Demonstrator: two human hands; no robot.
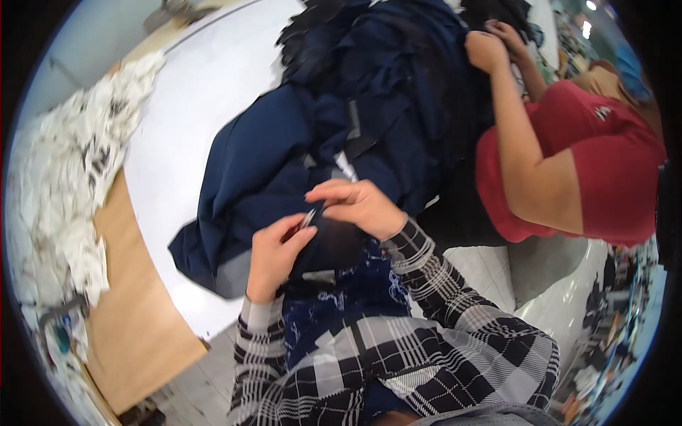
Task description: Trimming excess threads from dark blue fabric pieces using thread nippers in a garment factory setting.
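Pinched between the thumb and fingers of my left hand [272, 259] is a small, narrow silver metal tool [309, 217], too small here to name its kind. My right hand [364, 207] hovers just beyond it, fingers stretched toward the tool's tip with a gap at the thumb; I see nothing held in it. Beneath both hands spreads a large heap of dark navy cloth [263, 142], with grey patches and a white strip [345, 165] near my right fingers.
The navy heap lies on a white tabletop [192, 99] edged by brown board [135, 305]. Crumpled white cloth pieces [64, 170] pile up along the left. At the right, a person in a red shirt [547, 163] stands close, both hands on dark cloth at the heap's far end.
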